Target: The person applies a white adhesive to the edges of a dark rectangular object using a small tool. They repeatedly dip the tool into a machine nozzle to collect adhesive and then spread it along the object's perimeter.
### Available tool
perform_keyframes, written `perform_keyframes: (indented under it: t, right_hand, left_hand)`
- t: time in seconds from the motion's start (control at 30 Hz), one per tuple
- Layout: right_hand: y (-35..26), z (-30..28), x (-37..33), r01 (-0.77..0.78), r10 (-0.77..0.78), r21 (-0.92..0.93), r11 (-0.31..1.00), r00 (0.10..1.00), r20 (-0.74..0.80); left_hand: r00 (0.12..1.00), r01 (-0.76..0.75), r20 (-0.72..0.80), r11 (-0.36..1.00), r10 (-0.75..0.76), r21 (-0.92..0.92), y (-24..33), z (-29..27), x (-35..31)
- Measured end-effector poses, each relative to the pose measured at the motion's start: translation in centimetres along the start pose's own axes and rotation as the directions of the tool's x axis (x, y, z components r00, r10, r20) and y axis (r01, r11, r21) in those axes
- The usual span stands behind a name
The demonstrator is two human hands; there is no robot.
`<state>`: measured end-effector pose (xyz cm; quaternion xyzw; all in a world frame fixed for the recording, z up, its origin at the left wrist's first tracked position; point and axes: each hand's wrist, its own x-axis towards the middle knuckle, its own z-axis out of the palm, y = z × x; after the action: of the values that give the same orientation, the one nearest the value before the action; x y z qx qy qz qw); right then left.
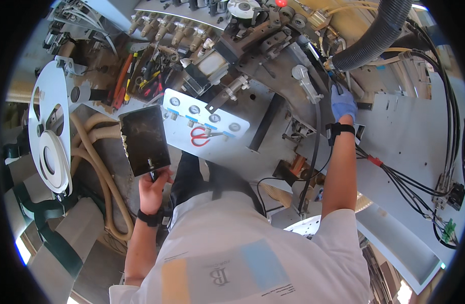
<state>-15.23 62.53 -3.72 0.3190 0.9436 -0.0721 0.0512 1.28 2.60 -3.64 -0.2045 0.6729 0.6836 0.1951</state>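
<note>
My left hand [153, 191] is closed on the short black handle at the near edge of a dark rectangular metal tray [144, 134]. Pale, crusty residue lines the tray's left rim, and a small metal stud stands by the handle. Out at the right, my right hand [344, 104], in a blue glove, reaches in among the machine's metal parts below a thick black corrugated hose [376, 38]. Its fingers are bent around a small dark part that I cannot make out. Both wrists wear black bands.
A white gauge panel [207, 119] with red-handled scissors [201, 136] lies between my arms. Loose hand tools [141, 83] crowd the machine bed at the back left. A white reel [51, 131] and beige hoses [98, 175] stand left. Black cables [399, 177] cross the right side.
</note>
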Motion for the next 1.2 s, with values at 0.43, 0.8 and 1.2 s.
perform_keyframes:
  t: [0.43, 0.8, 1.2]
  right_hand:
    - [4.9, 6.6, 3.9, -0.257, 0.133, 0.663, 0.703, 0.964, 0.232]
    - [5.6, 7.8, 3.6, -0.115, 0.125, 0.773, 0.624, 0.991, 0.047]
    - [2.8, 4.7, 2.0, -0.237, 0.167, 0.735, 0.635, 0.971, 0.169]
  left_hand:
    - [0.983, 0.142, 0.11, 0.988, -0.148, 0.06, 2.0, 3.3, 2.6]
    - [0.979, 0.162, 0.117, 0.986, -0.164, 0.031, 1.8, 2.6, 2.9]
    - [0.962, 0.186, 0.191, 0.98, -0.197, 0.076, 2.2, 2.6, 3.8]
